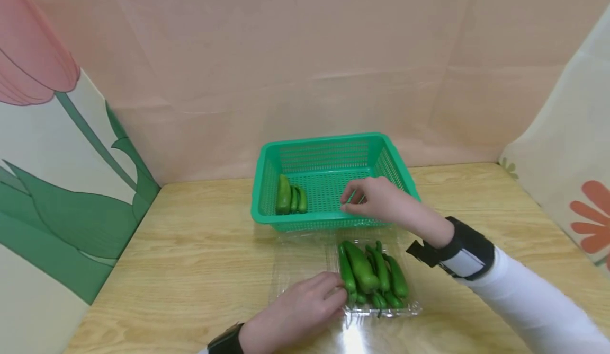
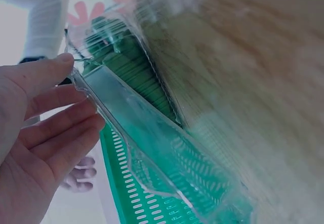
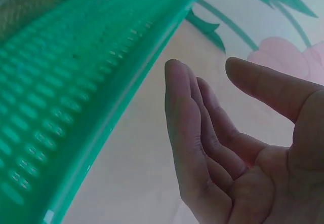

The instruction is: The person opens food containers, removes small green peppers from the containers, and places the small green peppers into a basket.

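A clear plastic clamshell box [image 1: 413, 309] lies opened out on the table, its lid [image 1: 300, 258] folded to the left. Several green peppers [image 1: 360, 269] of different sizes fill its right half. My left hand [image 1: 305, 303] holds the box's edge near the front left corner of the peppers; in the left wrist view the thumb and fingers [image 2: 81, 115] meet that clear rim. Over the right part of a green basket [image 1: 259, 187] hovers my right hand [image 1: 376, 197], nothing in it, thumb and fingers apart in the right wrist view. Three green peppers [image 1: 284, 195] stand at the basket's left end.
The basket stands directly behind the box, near the back edge of the wooden table [image 1: 200, 253]. A pinkish cloth [image 1: 305, 78] hangs behind it. Printed flower panels [image 1: 86, 184] border the table on the left and right.
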`<act>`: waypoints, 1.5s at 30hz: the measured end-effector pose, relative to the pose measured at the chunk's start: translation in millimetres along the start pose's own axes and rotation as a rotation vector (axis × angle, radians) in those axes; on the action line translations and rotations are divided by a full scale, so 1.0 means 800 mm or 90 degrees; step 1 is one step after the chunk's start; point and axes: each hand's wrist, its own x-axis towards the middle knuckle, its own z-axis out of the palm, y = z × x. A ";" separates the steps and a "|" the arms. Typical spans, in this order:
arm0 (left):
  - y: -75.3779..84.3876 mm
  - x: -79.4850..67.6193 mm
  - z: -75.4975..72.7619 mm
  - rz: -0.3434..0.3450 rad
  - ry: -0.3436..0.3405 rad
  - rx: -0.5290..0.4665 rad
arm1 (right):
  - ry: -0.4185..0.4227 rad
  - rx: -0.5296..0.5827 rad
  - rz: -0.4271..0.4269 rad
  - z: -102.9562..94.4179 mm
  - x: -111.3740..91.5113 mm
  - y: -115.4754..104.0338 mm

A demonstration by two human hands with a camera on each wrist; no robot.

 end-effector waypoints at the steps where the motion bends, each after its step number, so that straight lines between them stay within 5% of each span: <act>1: 0.000 0.000 0.000 0.000 0.001 -0.004 | -0.001 0.003 0.000 0.004 -0.005 0.000; 17: -0.011 0.003 0.001 -0.024 -0.009 -0.025 | -0.050 -0.016 0.041 0.058 -0.056 0.020; 29: -0.029 0.011 0.006 -0.056 -0.013 -0.081 | -0.104 -0.001 0.013 0.062 -0.066 0.029; 45: -0.062 0.021 0.017 -0.073 -0.035 -0.068 | -0.084 -0.003 -0.010 0.068 -0.086 0.033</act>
